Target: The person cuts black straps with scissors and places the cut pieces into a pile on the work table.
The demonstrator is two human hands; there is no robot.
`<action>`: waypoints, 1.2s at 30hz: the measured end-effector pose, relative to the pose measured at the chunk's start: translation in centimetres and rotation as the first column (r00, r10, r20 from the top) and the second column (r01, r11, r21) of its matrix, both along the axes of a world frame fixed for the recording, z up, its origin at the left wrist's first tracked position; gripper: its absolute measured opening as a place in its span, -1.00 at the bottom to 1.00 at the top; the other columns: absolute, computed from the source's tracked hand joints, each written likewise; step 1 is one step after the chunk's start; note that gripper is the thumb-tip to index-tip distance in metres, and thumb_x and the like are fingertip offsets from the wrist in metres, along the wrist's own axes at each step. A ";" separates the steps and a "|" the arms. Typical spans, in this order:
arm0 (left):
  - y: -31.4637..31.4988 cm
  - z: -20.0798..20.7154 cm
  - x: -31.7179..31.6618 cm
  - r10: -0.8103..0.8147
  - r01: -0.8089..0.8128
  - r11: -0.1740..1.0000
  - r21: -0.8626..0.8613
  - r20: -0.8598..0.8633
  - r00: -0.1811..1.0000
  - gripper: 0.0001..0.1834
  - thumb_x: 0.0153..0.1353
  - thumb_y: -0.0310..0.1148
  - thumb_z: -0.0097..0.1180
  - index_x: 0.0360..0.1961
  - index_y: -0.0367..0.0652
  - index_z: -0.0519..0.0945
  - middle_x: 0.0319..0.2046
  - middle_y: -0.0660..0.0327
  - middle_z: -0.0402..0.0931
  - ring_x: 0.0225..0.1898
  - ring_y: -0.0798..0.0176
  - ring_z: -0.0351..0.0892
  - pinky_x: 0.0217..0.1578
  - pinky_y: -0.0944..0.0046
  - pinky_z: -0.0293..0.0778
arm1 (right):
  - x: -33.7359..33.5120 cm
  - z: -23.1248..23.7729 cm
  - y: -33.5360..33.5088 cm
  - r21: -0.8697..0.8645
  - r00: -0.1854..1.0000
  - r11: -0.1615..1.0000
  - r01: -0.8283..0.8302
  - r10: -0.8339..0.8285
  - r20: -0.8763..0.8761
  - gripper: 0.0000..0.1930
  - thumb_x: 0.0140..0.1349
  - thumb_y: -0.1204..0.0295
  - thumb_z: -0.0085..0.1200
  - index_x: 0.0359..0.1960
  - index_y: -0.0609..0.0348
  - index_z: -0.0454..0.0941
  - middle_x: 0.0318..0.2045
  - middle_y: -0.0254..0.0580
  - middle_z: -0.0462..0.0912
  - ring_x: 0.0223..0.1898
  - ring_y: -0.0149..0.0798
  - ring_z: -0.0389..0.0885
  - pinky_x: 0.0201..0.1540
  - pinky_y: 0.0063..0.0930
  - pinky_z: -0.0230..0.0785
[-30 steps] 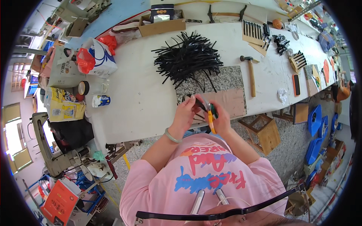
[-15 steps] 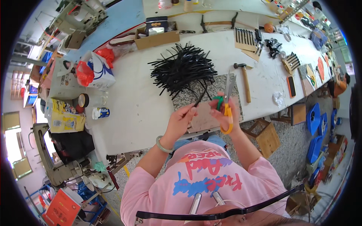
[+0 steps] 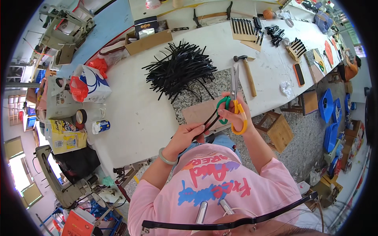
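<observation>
Closed around thin black strips, my left hand is near the table's front edge. The strips stick out from its fingers toward the scissors' green handle loop. My right hand grips the scissors, which have one green and one yellow-orange loop. Their blades point away from me and lie nearly together. Beyond my hands rests a large tangled pile of black strips. Its near side overlaps a speckled stone slab, on which a flat pinkish-brown board lies close to my hands.
A hammer lies right of the slab. An open cardboard box stands behind the pile. At left are a white bag, a jar and a blue can. A phone and black tools lie farther right.
My left hand has drawn back toward my body with the strips, away from the pile. The scissors stay in my right hand, their handles turned more toward view. The whole view has shifted slightly.
</observation>
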State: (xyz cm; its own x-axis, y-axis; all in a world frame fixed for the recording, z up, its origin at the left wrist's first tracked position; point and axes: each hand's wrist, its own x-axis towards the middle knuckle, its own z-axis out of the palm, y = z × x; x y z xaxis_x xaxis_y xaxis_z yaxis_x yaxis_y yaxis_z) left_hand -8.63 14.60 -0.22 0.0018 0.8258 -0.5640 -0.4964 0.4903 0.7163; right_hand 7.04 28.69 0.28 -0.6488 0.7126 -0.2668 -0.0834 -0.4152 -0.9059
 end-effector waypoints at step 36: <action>-5.4 -18.6 -3.1 -0.283 0.160 0.956 -0.244 -0.640 0.714 -0.77 0.12 -0.28 0.12 -0.34 -0.23 0.66 -0.64 0.33 0.50 -0.63 0.50 0.37 -0.66 0.46 0.28 | 11.8 -20.7 2.4 0.603 0.351 0.793 -0.086 -0.542 0.763 -0.56 0.06 0.34 0.15 -0.02 0.13 0.33 -0.37 0.12 0.58 -0.28 0.11 0.57 -0.22 -0.13 0.38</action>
